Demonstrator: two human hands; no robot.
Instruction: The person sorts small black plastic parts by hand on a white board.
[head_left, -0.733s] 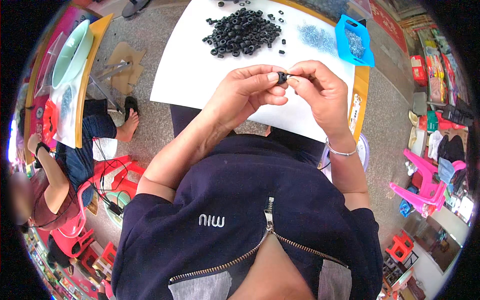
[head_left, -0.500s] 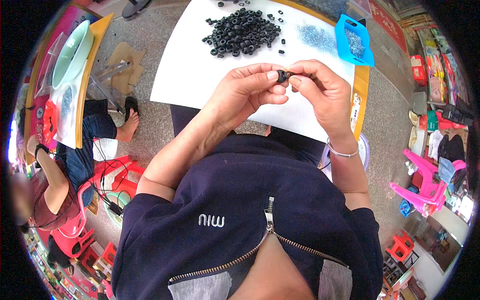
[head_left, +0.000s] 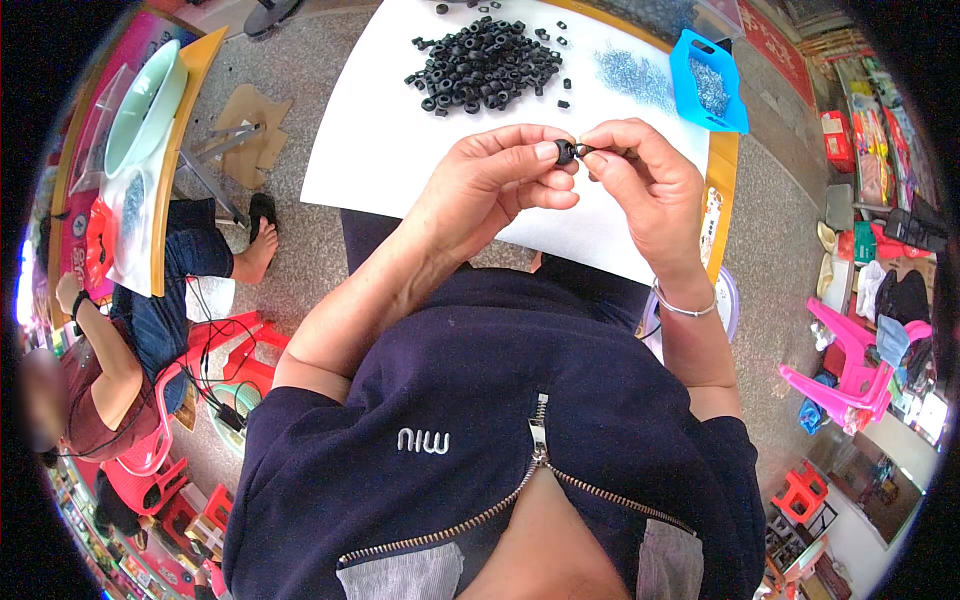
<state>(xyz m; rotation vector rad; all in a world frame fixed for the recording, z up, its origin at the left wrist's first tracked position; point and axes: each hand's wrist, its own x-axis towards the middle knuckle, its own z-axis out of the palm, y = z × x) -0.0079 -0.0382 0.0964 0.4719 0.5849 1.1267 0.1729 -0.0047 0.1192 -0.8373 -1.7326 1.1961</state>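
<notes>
Between thumb and fingers my left hand (head_left: 510,168) pinches a small round black plastic piece (head_left: 565,152). Close to its right, my right hand (head_left: 645,180) is closed on a thin black loop (head_left: 584,149) that meets the piece; whether the loop is a cord or a stiff part I cannot tell. Both hands are above the near part of the white tabletop (head_left: 390,150). Beyond them lies a heap of small black plastic parts (head_left: 485,65), several with round holes. To its right are scattered tiny clear bluish pieces (head_left: 635,78), too small to name.
A blue plastic basket (head_left: 690,100) holding similar tiny pieces stands at the table's right edge. On the left, a person (head_left: 110,370) sits by another table with a pale green basin (head_left: 145,105). A pink stool (head_left: 855,360) lies on the floor at right.
My right fingers have drawn slightly away from the left ones, and more of the thin black loop shows between them. The left hand has hardly moved.
</notes>
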